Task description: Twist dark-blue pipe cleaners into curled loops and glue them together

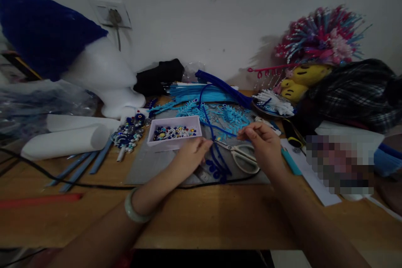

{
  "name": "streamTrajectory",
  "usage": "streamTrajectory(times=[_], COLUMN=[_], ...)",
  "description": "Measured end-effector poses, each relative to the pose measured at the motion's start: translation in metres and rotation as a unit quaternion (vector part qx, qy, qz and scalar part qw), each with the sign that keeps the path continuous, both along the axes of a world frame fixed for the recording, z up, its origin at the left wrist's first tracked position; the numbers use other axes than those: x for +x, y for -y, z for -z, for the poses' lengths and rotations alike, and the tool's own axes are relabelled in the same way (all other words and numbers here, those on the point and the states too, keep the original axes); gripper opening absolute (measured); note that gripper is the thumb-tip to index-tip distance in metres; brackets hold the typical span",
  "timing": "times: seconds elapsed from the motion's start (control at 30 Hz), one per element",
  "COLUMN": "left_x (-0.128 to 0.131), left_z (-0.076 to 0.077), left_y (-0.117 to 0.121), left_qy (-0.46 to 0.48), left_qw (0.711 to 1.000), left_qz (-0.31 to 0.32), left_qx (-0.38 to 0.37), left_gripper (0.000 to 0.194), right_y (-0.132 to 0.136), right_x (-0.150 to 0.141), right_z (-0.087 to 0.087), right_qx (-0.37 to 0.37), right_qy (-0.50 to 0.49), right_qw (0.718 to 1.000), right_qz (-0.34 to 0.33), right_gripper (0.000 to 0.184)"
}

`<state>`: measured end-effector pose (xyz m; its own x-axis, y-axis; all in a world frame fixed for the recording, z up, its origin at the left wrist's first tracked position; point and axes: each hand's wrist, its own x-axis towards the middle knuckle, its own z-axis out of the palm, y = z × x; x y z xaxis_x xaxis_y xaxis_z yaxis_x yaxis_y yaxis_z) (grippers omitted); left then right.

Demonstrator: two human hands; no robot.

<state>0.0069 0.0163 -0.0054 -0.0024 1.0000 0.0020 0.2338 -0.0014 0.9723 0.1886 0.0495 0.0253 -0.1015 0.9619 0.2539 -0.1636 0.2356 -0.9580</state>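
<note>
My left hand (191,155) lies on a grey mat (147,167), its fingers curled and pinched at the end of a dark blue pipe cleaner (216,150). My right hand (264,144) is closed in a pinch on the same blue strand a little to the right, above white-handled scissors (243,155). A white tray of small beads (174,132) sits just beyond my left hand. Light blue pipe-cleaner pieces (226,117) lie spread behind both hands.
A white foam head with a blue wig (91,67) stands at back left, with rolled white foam (65,140) in front of it. A pink and blue headdress on a yellow head (314,50) stands at back right beside plaid cloth (351,92). A black cable (63,178) crosses the wooden table (220,217).
</note>
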Motion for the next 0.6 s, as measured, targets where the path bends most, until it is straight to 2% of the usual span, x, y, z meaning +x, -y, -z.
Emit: streamTrajectory(times=[0.1, 0.2, 0.37, 0.5, 0.6], left_x=[0.009, 0.013, 0.011, 0.009, 0.01], left_z=[0.01, 0.019, 0.023, 0.014, 0.007], left_y=[-0.003, -0.01, -0.019, -0.019, -0.017], left_qy=[-0.182, -0.259, -0.25, -0.254, -0.188], left_qw=[0.982, 0.963, 0.967, 0.967, 0.982], left_qz=[-0.009, -0.046, -0.03, -0.005, 0.016], left_qx=[0.053, 0.054, 0.045, 0.027, -0.013], left_gripper=[0.024, 0.017, 0.012, 0.011, 0.009], right_y=[-0.007, -0.009, -0.005, 0.001, 0.006], right_x=[0.005, 0.004, -0.004, -0.008, -0.008], right_z=[0.0, 0.002, 0.003, 0.003, 0.005], right_qx=[-0.001, -0.024, -0.019, 0.014, 0.058], right_qy=[-0.032, -0.071, -0.049, -0.016, 0.026], right_qw=[0.999, 0.996, 0.997, 0.998, 0.997], right_qz=[0.039, 0.052, 0.058, 0.053, 0.047], right_gripper=[0.009, 0.01, 0.01, 0.006, 0.003])
